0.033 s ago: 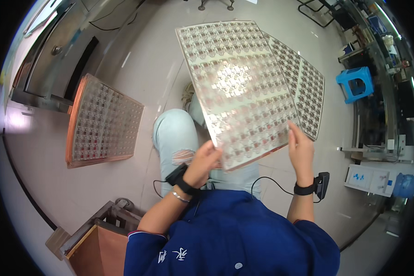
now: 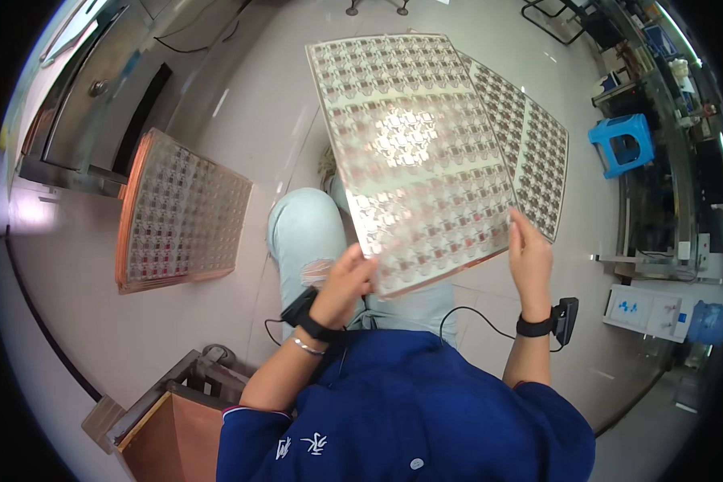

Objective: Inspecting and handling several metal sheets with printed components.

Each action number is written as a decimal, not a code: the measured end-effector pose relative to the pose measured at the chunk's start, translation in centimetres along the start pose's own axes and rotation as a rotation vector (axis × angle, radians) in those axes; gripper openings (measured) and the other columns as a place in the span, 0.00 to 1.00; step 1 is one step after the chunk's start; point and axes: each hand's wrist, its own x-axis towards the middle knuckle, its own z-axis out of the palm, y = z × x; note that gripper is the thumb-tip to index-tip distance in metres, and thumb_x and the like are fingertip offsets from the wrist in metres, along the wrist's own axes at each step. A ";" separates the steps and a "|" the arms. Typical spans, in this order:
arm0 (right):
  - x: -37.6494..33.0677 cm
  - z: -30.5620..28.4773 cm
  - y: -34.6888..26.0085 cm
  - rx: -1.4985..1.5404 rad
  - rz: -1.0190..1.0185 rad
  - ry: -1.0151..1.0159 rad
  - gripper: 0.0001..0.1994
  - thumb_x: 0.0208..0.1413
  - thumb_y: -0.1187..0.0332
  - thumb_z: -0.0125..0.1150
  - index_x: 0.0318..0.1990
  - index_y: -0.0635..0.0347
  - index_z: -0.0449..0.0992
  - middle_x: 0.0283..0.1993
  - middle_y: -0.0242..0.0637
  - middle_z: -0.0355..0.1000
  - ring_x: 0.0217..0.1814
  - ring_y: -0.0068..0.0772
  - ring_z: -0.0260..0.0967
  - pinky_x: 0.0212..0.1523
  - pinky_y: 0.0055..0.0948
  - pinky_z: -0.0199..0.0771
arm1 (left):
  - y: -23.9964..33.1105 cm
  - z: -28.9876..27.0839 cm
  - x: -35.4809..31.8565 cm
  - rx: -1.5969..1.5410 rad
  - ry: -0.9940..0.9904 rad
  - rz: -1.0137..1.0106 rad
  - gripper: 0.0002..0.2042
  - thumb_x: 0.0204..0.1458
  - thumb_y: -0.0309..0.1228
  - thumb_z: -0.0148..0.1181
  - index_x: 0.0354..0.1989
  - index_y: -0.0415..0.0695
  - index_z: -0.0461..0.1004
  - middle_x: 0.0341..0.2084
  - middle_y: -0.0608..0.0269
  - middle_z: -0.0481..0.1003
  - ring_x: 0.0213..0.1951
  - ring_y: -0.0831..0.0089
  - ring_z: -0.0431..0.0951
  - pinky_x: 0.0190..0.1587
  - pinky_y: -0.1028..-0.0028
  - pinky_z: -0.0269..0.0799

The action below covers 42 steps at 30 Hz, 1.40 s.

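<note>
I hold up a large thin shiny sheet [image 2: 414, 153] covered in a grid of small copper-coloured patterns, with light glaring off its middle. My left hand [image 2: 347, 279] grips its lower left corner. My right hand [image 2: 528, 251] holds its lower right edge. A second similar sheet [image 2: 538, 153] shows behind the first on the right, partly hidden by it; which hand bears it I cannot tell. Both wrists wear black bands, with a cable hanging between them.
A stack of similar sheets [image 2: 181, 213] with copper edges lies on the pale floor at the left. My knees in light jeans [image 2: 305, 233] are below the sheet. A wooden box [image 2: 169, 426] stands lower left, a metal cabinet [image 2: 96, 104] upper left, a blue stool [image 2: 622, 145] right.
</note>
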 end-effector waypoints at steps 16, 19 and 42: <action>0.6 0.4 2.0 0.840 0.399 -0.322 0.14 0.59 0.66 0.50 0.48 0.66 0.70 0.34 0.33 0.74 0.29 0.17 0.70 0.27 0.19 0.69 | 2.5 -4.1 -2.5 0.022 0.228 0.424 0.15 0.57 0.30 0.50 0.51 0.39 0.61 0.44 0.61 0.71 0.45 0.77 0.72 0.47 0.76 0.69; 0.4 -0.3 0.8 1.037 0.417 -0.358 0.14 0.59 0.65 0.50 0.48 0.65 0.71 0.36 0.31 0.74 0.32 0.15 0.69 0.29 0.17 0.69 | 2.8 -5.0 -3.0 0.011 0.245 0.441 0.15 0.57 0.29 0.51 0.51 0.37 0.61 0.46 0.61 0.70 0.45 0.78 0.70 0.49 0.76 0.66; 3.8 1.0 -3.0 1.776 0.224 -0.267 0.20 0.59 0.70 0.48 0.57 0.66 0.57 0.52 0.42 0.67 0.51 0.34 0.68 0.50 0.31 0.71 | 8.8 -7.0 -6.8 0.036 0.107 0.676 0.25 0.61 0.45 0.38 0.55 0.35 0.59 0.49 0.51 0.68 0.48 0.68 0.71 0.47 0.71 0.71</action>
